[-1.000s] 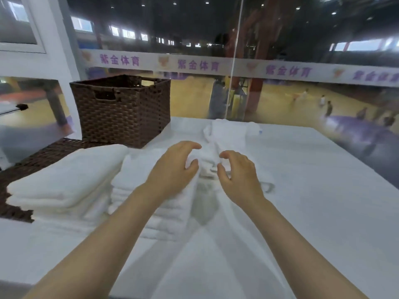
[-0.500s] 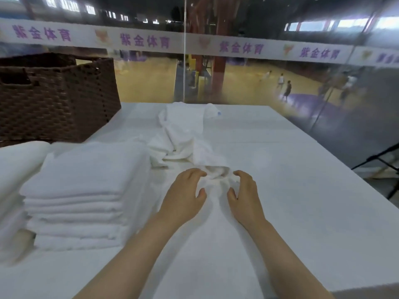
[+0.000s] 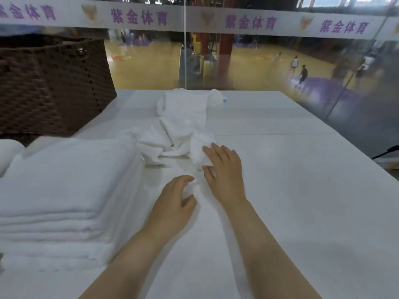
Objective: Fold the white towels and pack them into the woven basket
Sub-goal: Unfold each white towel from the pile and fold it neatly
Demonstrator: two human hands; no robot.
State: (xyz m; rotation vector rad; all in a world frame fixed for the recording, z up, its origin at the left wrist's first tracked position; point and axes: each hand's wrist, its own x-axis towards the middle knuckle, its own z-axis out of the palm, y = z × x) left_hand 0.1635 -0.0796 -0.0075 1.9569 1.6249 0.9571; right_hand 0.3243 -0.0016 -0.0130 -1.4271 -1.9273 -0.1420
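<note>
Now the right hand (image 3: 224, 171) is lying flatter on the crumpled towel (image 3: 179, 130), no longer level with the left hand (image 3: 174, 203), which is pinching the towel's near edge nearer the folded stack (image 3: 64, 190).

Head view looks forward-down, seemingly close above table (image 3: 302, 190).
</note>
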